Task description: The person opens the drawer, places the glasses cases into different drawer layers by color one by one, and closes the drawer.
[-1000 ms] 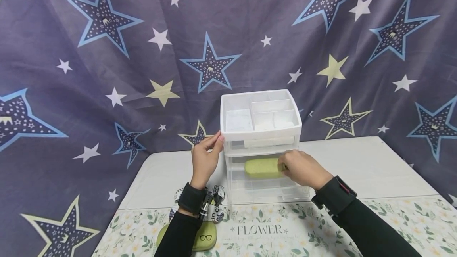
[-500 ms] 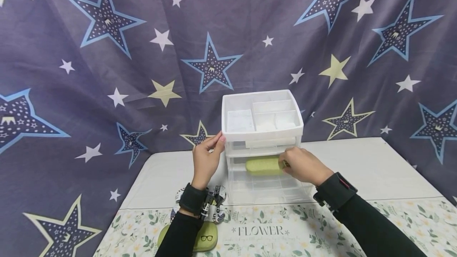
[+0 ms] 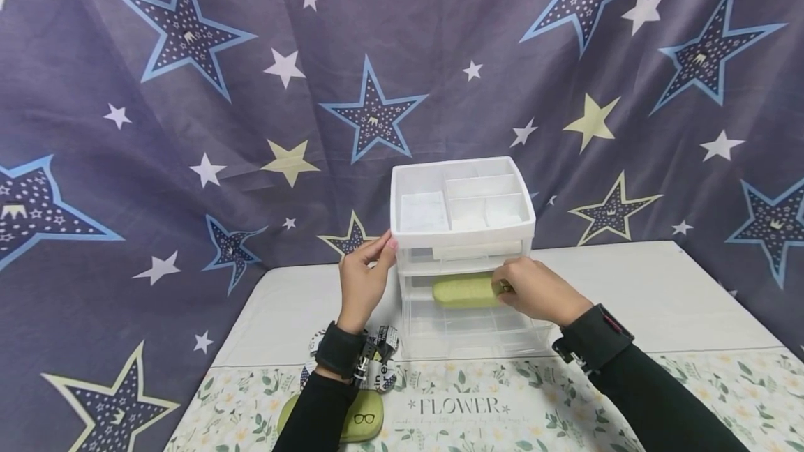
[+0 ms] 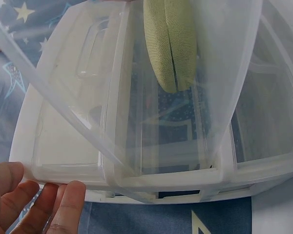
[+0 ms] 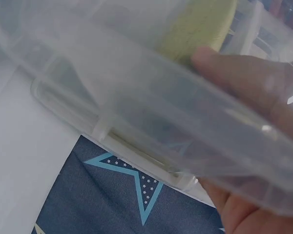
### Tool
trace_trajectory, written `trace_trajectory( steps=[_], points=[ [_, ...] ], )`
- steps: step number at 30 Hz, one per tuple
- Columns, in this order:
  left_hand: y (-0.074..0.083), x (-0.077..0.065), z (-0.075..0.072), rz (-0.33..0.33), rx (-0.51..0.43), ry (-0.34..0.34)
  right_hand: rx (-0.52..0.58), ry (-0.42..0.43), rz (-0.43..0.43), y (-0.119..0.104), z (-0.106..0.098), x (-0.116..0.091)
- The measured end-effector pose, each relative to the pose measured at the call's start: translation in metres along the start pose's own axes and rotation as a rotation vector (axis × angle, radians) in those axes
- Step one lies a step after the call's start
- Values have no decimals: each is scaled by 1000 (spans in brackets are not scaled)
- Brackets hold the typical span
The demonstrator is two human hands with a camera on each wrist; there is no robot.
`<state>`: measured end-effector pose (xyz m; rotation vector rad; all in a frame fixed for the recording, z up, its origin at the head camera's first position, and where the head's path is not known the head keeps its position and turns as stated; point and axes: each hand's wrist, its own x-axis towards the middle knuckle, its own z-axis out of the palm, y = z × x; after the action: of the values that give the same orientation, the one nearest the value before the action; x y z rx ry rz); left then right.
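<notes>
A white drawer unit (image 3: 463, 232) with translucent drawers stands on the table. My right hand (image 3: 537, 290) grips the right end of a green glasses case (image 3: 466, 291), inside the opening below the top drawer. In the right wrist view, translucent plastic partly covers that hand, and the thumb (image 5: 219, 61) lies against the case. The left wrist view has the case's seamed end (image 4: 171, 53) over a pulled-out clear drawer (image 4: 224, 83). At the unit's upper left corner, my left hand (image 3: 364, 277) rests fingertips on the edge; its fingers (image 4: 68, 207) are nearly straight.
A second green glasses case (image 3: 363, 416), printed with a glasses symbol, lies front left, partly behind the left sleeve. Black-and-white patterned items (image 3: 382, 374) sit beyond it. A flowered cloth (image 3: 465, 431) covers the table's front; a starry curtain (image 3: 452, 110) hangs behind.
The green glasses case has shifted slightly up and back into the drawer opening with my right hand. My left hand stays on the unit's corner.
</notes>
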<state>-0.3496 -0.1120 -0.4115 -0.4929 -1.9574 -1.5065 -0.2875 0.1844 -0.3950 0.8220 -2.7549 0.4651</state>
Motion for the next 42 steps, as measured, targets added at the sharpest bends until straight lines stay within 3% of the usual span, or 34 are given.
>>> trace_trajectory(
  steps=[3, 6, 15, 19, 24, 27, 31, 34, 40, 42],
  points=[
    [-1, 0, -1, -6, 8, -9, 22, 24, -1, 1, -1, -2],
    [-1, 0, -2, -11, 18, -19, 46, 120, 6, 3, -1, -5],
    [0, -2, -3, -10, 16, -23, 150, 618, 13, 19, 4, -12],
    [-1, -2, -1, -11, -8, -24, 282, 737, 107, 28, 5, -14],
    [2, -1, 2, -15, -5, -15, 504, 714, 224, 38, 3, -19],
    [18, -2, 0, -21, 17, -12, 598, 673, 266, 39, -1, -22],
    [15, -3, -3, -30, 17, -30, 722, 626, 283, 46, 1, -23],
    [2, -2, -3, -33, 20, -23, 809, 613, 272, 56, 9, -20],
    [29, -3, -2, -19, 23, -5, 858, 620, 263, 61, 16, -19],
    [29, -3, 0, -13, 27, -9, 860, 621, 270, 63, 17, -21]
  ],
)
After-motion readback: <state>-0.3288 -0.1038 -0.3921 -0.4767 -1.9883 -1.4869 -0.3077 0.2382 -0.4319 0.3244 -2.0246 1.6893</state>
